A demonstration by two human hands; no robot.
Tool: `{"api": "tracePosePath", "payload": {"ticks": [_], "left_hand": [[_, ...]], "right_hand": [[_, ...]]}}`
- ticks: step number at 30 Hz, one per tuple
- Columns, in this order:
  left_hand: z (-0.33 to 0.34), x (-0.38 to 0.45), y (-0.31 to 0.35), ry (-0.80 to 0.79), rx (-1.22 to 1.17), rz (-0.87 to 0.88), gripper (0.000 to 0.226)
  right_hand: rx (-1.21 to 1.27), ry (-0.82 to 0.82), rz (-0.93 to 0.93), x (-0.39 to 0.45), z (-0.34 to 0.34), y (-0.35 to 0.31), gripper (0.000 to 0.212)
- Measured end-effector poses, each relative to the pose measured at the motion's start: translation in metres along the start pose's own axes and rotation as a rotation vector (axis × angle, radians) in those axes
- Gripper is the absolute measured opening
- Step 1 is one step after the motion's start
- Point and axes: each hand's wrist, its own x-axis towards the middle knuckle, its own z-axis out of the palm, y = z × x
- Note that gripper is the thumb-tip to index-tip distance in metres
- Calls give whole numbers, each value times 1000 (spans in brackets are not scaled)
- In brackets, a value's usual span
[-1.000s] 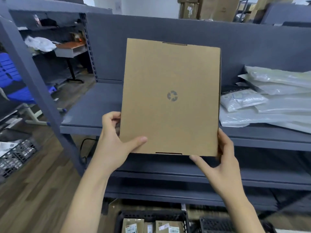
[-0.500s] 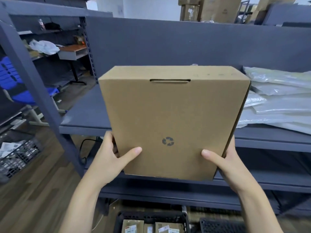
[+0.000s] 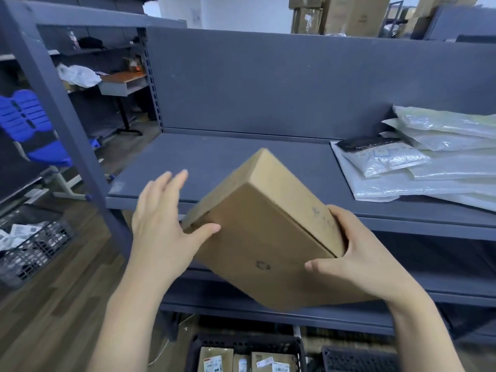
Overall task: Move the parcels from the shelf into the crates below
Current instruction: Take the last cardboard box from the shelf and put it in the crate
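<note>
A brown cardboard box [image 3: 265, 237] with a small recycling mark hangs tilted in front of the grey shelf's [image 3: 214, 162] front edge. My right hand [image 3: 359, 256] grips its right corner, thumb on the broad face and fingers round the side. My left hand [image 3: 163, 224] is at the box's left edge with fingers straight and spread; only its thumb touches the cardboard. Below, a black crate [image 3: 241, 340] holds several labelled parcels, and a second black crate [image 3: 357, 358] stands to its right.
Several plastic mailer bags [image 3: 429, 167] lie stacked on the right of the shelf. A lower shelf board [image 3: 268, 312] runs between the box and the crates. Another mesh crate [image 3: 35, 251] with papers sits on the wooden floor at left, near a blue chair [image 3: 29, 130].
The box has come down from upright in front of me and turned onto a slant. My left hand has loosened its grip and spread its fingers; my right hand still holds the box.
</note>
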Motion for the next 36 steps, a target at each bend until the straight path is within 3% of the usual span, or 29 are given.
{"api": "tracePosePath", "payload": {"ticks": [2, 6, 12, 17, 25, 31, 36], "left_hand": [[-4, -2, 6, -129, 4, 88, 91], [-4, -11, 16, -351, -61, 135, 97], [2, -15, 24, -361, 433, 303, 104], [5, -17, 21, -185, 277, 346, 86], [-25, -16, 25, -160, 306, 503, 75], [-59, -12, 45, -116, 311, 544, 78], [-64, -13, 50, 125, 314, 608, 70]], "right_hand": [[-227, -9, -9, -2, 2, -8, 88], [-614, -22, -46, -8, 8, -24, 92], [-865, 138, -321, -11, 18, -34, 90], [-799, 294, -405, -16, 24, -33, 84], [-578, 60, -354, -37, -5, -34, 101], [-551, 185, -467, -40, -21, -53, 99], [-558, 278, -530, -44, -24, -66, 90]]}}
